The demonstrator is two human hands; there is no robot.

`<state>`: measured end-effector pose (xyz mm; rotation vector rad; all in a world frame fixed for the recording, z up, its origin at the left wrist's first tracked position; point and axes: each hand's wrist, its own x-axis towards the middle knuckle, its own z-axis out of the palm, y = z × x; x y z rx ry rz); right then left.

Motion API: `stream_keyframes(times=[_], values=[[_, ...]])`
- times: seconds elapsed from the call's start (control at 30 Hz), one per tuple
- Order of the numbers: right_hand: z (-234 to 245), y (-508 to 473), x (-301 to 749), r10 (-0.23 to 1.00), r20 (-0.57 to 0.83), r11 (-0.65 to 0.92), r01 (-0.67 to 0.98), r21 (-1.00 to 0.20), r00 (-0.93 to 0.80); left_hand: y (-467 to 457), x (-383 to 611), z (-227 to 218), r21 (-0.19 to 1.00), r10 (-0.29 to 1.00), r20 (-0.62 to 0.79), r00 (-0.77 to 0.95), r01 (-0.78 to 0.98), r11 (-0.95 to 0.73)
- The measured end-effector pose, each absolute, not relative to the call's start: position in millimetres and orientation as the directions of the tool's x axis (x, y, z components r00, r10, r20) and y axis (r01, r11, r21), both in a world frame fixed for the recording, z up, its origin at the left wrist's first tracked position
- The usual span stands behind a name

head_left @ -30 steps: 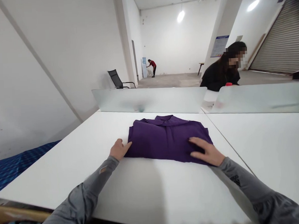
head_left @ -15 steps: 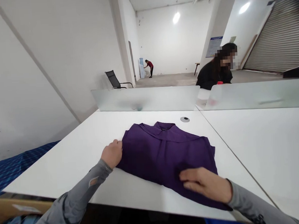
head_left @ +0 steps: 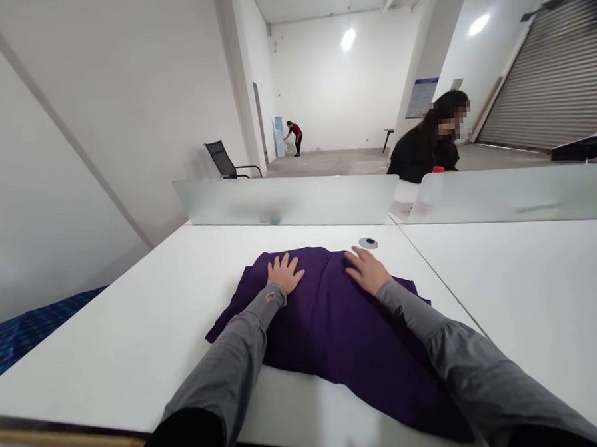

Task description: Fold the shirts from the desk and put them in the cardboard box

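Note:
A purple shirt point(head_left: 329, 328) lies spread on the white table point(head_left: 134, 325), reaching the near edge at the right. My left hand point(head_left: 284, 273) rests flat on its far left part, fingers spread. My right hand point(head_left: 367, 270) lies flat on its far right part, fingers stretched toward the far edge. Both grey sleeves run over the cloth. Neither hand holds anything.
A round cable grommet point(head_left: 368, 243) sits just beyond the shirt. Frosted dividers point(head_left: 287, 201) stand along the table's far edge. A person in black point(head_left: 425, 151) sits behind them at the right. A black chair point(head_left: 222, 161) stands by the wall; another person point(head_left: 294, 136) bends far back.
The shirt has been drawn nearer and opened out longer toward me. Both hands left its near corners and moved up onto its far end, now lying flat.

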<state>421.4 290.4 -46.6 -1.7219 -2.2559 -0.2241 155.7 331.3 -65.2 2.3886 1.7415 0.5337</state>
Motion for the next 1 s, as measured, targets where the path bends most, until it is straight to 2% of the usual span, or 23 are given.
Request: stream_keyframes(times=[0.07,0.13,0.2,0.3,0.33,0.4,0.47,0.57,0.63,0.73,0.8,0.87,0.93,1.0], values=[[-59,275,422,0.905,0.233,0.372,0.928,-0.027,-0.356,337,151,-71,0.322,0.950,0.198,0.242,0.899,-0.296],[-67,258,429,0.926,0.162,0.348,0.937,-0.025,-0.340,339,146,-71,0.326,0.950,0.196,0.241,0.898,-0.295],[-68,236,450,0.962,0.198,0.203,0.978,-0.052,-0.189,335,139,-65,0.327,0.950,0.200,0.239,0.898,-0.295],[-65,191,495,0.944,0.285,-0.118,0.978,-0.172,0.164,309,127,-51,0.319,0.945,0.238,0.222,0.902,-0.292],[-65,174,507,0.925,0.278,-0.206,0.956,-0.208,0.260,294,125,-46,0.309,0.932,0.271,0.240,0.895,-0.321],[-69,142,516,0.908,0.230,-0.278,0.915,-0.292,0.349,260,124,-42,0.273,0.880,0.346,0.325,0.863,-0.426],[-74,121,503,0.913,0.208,-0.247,0.882,-0.400,0.350,226,127,-46,0.233,0.828,0.374,0.418,0.822,-0.520],[-80,114,468,0.911,0.277,-0.100,0.813,-0.573,0.307,198,130,-62,0.220,0.839,0.303,0.451,0.824,-0.522],[-80,116,455,0.918,0.266,-0.011,0.688,-0.726,0.295,195,127,-71,0.223,0.861,0.263,0.435,0.841,-0.493],[-79,114,459,0.943,0.140,-0.005,0.430,-0.903,0.303,201,120,-74,0.231,0.866,0.265,0.425,0.843,-0.485],[-77,109,468,0.944,0.094,-0.027,0.358,-0.933,0.317,202,122,-68,0.245,0.864,0.281,0.417,0.839,-0.485],[-70,108,473,0.939,0.098,-0.027,0.354,-0.935,0.329,201,132,-61,0.264,0.856,0.327,0.401,0.831,-0.490],[-51,116,471,0.932,0.149,0.008,0.392,-0.920,0.330,198,149,-56,0.266,0.821,0.394,0.413,0.804,-0.532],[-19,131,455,0.929,0.256,0.095,0.497,-0.863,0.267,194,166,-56,0.249,0.770,0.400,0.497,0.750,-0.613]])
